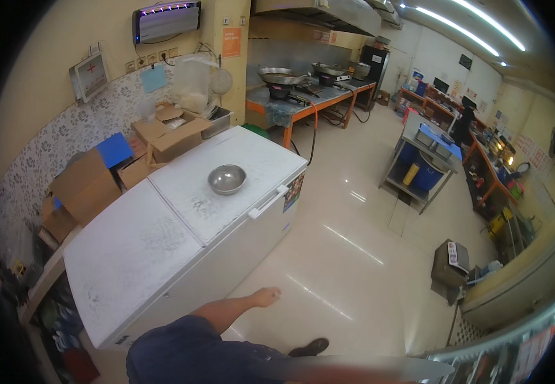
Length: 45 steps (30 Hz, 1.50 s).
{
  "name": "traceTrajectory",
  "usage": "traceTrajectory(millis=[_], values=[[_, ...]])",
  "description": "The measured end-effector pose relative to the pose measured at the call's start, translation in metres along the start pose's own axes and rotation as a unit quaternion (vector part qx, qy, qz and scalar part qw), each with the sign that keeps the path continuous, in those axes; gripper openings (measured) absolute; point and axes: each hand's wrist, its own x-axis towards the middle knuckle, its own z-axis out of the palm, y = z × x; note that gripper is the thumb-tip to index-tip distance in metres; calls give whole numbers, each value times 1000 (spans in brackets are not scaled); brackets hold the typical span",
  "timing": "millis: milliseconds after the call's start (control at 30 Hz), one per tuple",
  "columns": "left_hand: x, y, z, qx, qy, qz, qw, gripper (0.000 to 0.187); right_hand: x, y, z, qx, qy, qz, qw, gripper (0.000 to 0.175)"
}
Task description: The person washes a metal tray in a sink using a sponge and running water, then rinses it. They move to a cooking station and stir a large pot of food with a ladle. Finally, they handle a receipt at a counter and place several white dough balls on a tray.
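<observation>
My left hand [267, 296] hangs over the tiled floor, beside the front of a white chest freezer [119, 269]. Nothing shows in it; its fingers look loosely bent and too small to judge. A dark blue sleeve covers my upper arm. My right hand is out of view. At the bottom edge lies a blurred grey and reddish shape [364, 369], too unclear to name. A round metal bowl [227, 179] rests on the freezer's right lid, behind the white handle [270, 201]. Dark scuffs or smudges mark both lids. My dark shoe [312, 347] shows below.
Open cardboard boxes [176, 137] line the wall behind the freezer. Woks [282, 76] stand on burners along an orange-framed cooking table [301, 113]. A steel trolley [383, 165] holds a blue bucket [426, 173]. A scale [459, 256] sits right, and a person [463, 126] stands far back.
</observation>
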Motion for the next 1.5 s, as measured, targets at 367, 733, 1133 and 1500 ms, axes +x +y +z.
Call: traceTrajectory(millis=[367, 733, 1133, 1500], values=[[143, 6, 46, -17, 74, -194, 978, 31, 213, -413, -131, -159, -45, -61, 984, 36], [278, -78, 52, 240, -231, -233, 913, 32, 364, -779, -52, -78, -38, -232, 969, 40], [904, 214, -276, -98, 177, 6, 979, 33, 508, -979, 90, -224, -114, -42, 967, 26], [955, 32, -243, 291, -28, -177, 940, 25, 677, -1429, 204, -292, -213, -321, 876, 16]])
